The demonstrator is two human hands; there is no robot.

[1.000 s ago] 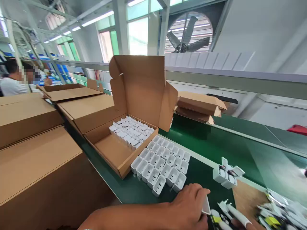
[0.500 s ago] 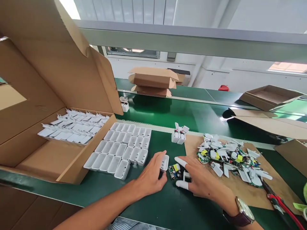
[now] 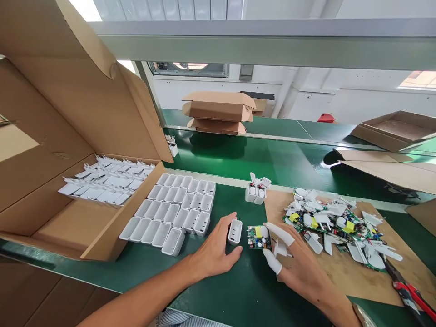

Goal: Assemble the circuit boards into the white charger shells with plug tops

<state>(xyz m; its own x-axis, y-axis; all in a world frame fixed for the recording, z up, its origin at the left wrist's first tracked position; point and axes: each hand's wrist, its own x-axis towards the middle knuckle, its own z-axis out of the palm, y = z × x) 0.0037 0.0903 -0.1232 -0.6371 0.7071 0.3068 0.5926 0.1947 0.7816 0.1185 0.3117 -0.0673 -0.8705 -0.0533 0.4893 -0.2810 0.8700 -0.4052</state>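
My left hand (image 3: 215, 249) rests at the middle of the bench, thumb and fingers spread apart around a small white plastic housing (image 3: 235, 231). I cannot tell whether its fingertips touch the housing. Just to the right, my right hand (image 3: 289, 254), with white covers on thumb and finger, pinches a circuit board (image 3: 258, 237) by its right end. The board carries a yellow block and other small parts; a white piece (image 3: 281, 248) hangs beside it, partly hidden by the fingers. Rows of white housings (image 3: 173, 240) stand to the left of my left hand.
An open carton (image 3: 102, 240) with rows of white parts stands left. On brown cardboard (image 3: 340, 272) at right lie a heap of boards with white pieces (image 3: 327, 218) and red-handled pliers (image 3: 405, 286). Two filled housings (image 3: 256, 194) stand behind the hands; folded boxes (image 3: 218, 111) lie further back.
My right hand has moved slightly right with the circuit board, which now lies flatter and shows more. My left thumb has opened away from the housing. The view has shifted slightly.
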